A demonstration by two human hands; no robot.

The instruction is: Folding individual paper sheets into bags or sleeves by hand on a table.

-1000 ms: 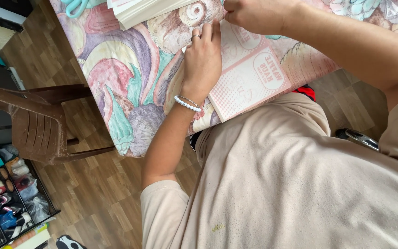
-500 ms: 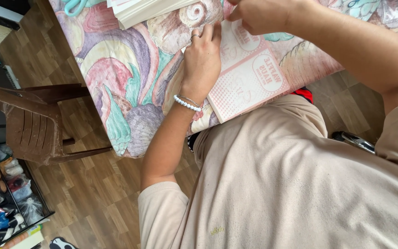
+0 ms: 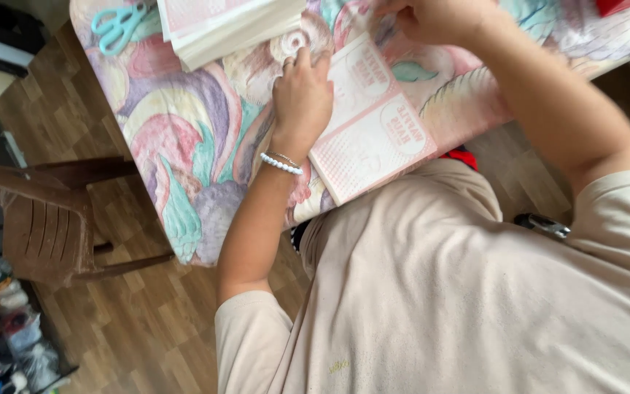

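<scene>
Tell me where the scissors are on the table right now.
In the head view, the teal scissors lie at the upper left on the patterned tablecloth, just left of the stack of pink sheets, beyond the left hand.

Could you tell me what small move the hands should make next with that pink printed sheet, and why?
Probably draw the right hand along the pink printed sheet, since it pinches the far edge while the left hand lies flat on the near edge, pinning it to the table.
</scene>
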